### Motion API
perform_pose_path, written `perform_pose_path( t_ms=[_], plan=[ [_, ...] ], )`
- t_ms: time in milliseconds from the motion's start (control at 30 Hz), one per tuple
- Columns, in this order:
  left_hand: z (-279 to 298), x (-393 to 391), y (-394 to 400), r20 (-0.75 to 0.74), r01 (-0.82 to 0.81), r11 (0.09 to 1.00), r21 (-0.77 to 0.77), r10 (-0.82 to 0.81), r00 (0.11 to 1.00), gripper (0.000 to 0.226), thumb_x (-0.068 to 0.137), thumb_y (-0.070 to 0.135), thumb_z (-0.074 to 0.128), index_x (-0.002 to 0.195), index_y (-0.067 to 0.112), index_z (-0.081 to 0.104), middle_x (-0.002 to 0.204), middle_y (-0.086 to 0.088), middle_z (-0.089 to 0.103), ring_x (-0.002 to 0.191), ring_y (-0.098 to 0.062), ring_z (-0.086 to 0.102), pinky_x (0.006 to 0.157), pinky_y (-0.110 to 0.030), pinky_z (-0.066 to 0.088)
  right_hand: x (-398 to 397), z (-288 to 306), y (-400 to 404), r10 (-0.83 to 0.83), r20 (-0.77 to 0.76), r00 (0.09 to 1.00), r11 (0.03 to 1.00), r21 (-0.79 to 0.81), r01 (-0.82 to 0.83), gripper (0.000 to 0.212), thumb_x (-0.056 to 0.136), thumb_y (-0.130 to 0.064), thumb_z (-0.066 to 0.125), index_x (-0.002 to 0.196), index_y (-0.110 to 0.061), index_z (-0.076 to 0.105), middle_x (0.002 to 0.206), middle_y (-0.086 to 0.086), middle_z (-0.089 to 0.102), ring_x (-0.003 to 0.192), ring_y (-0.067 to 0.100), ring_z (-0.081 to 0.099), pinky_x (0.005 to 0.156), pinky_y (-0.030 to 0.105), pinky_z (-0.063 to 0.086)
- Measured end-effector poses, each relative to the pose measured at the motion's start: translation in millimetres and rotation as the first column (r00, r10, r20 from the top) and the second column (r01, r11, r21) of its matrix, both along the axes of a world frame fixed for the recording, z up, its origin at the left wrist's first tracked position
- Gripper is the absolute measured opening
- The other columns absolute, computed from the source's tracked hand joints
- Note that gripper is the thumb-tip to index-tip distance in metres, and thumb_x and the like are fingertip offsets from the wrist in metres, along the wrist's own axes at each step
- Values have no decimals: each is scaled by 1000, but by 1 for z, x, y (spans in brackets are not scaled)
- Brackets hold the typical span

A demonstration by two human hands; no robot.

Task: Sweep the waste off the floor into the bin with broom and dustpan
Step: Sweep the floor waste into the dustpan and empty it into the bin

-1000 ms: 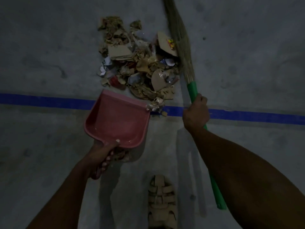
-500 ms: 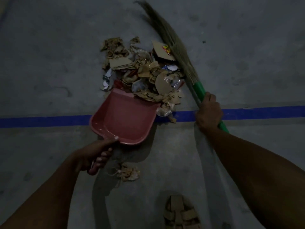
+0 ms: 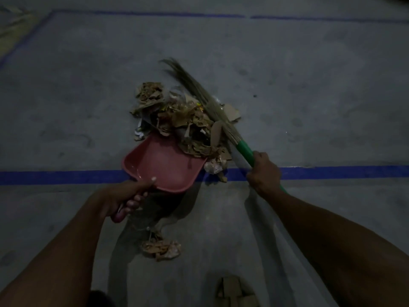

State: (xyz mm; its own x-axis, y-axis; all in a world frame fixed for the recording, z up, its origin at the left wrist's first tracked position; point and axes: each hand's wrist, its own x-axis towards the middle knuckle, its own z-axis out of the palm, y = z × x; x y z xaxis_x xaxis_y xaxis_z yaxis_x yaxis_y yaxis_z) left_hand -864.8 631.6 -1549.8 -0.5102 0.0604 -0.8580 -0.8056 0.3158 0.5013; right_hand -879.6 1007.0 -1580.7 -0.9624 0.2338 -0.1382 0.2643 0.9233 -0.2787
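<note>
A pink dustpan [image 3: 163,165] rests tilted on the grey floor, its open lip against a heap of torn cardboard and paper waste [image 3: 183,120]. Some scraps lie over the pan's far right edge. My left hand [image 3: 124,198] grips the dustpan's handle from below. My right hand [image 3: 263,171] is closed around the green handle of a grass broom [image 3: 208,103], whose bristles lie along the right side of the heap, pressing into it. No bin is in view.
A blue line [image 3: 66,177] crosses the floor under the dustpan, and a fainter one [image 3: 155,13] runs along the far edge. A small clump of scraps [image 3: 161,248] lies behind the pan near me. A sandalled foot [image 3: 234,292] shows at the bottom.
The broom has swung left into the heap, bunching the waste tighter and pushing some onto the dustpan's lip. The view has pulled back and tilted up, showing more floor.
</note>
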Motion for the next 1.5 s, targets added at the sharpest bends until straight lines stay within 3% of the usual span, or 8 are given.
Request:
perform_pose_path(
  t_ms=[267,500,833,1000,1333,1500],
  plan=[
    [-4,-7,1,-71,-57,996,68,62,996,48,95,53,61,70,15,45,51,4,30,35,-7,23,36,-15,21,11,-2,-30,57,6,998,997,-56,-57,55,87,-19,65,139,-15,46,127,6,52,101,24,57,72,29,40],
    [0,-8,-2,-86,-57,995,78,63,994,46,96,49,61,69,15,47,52,4,34,38,-7,25,37,-17,21,18,-3,-35,14,-2,1000,981,-192,-14,45,84,-24,67,129,-19,60,109,6,61,91,19,55,78,37,52],
    [4,-10,-21,-85,-84,994,70,90,992,45,95,51,61,71,15,47,52,5,36,38,-6,27,36,-17,22,28,-9,-28,45,-30,999,980,-194,-50,58,82,-13,68,138,-24,56,116,6,64,102,20,58,84,38,51],
    [9,-10,-27,-110,-123,989,82,131,985,45,95,52,62,72,16,47,50,5,34,36,-5,26,35,-17,21,26,-9,-42,53,-40,998,982,-181,-59,54,81,-15,68,134,-25,59,111,6,66,97,23,61,78,36,52],
    [42,2,-69,-213,-205,974,99,222,952,45,95,51,60,75,14,46,50,5,34,34,-5,26,33,-17,22,16,23,-78,199,-104,975,941,-258,-220,38,85,-17,69,123,-20,64,109,5,62,94,20,57,80,39,51],
    [64,4,-88,-282,-293,946,140,322,904,45,94,51,61,76,13,45,48,5,33,33,-5,26,34,-15,21,-11,69,-107,316,-111,942,931,-154,-330,45,76,-18,68,120,-25,65,102,5,64,92,25,60,71,35,50]
  ],
)
